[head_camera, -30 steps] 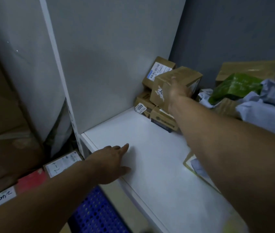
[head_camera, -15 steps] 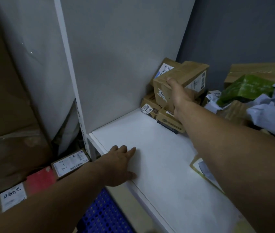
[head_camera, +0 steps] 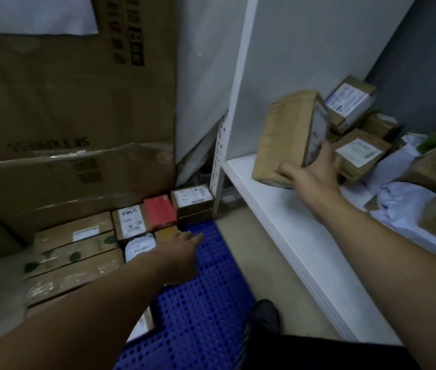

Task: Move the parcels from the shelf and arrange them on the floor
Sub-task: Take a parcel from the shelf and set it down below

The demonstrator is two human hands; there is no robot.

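At right centre of the frame the right grip (head_camera: 310, 177) is curled round the lower end of a brown parcel (head_camera: 286, 134), holding it tilted and clear of the white shelf (head_camera: 264, 209), apparently to carry it down to the floor. The left grip (head_camera: 182, 249) reaches out straight-fingered and holds nothing over the blue mat (head_camera: 200, 303) at lower centre, probably marking a free spot beside the floor parcels (head_camera: 128, 220). More shelf parcels (head_camera: 361, 150) lie heaped at upper right.

we hold one parcel (head_camera: 286, 134) above our right hand (head_camera: 310, 177), over the shelf (head_camera: 278, 209); stacked parcels (head_camera: 358, 153) lie behind it. floor parcels (head_camera: 131, 222) lie left of and beyond our left hand (head_camera: 182, 249), with the mat (head_camera: 200, 329) beneath it.
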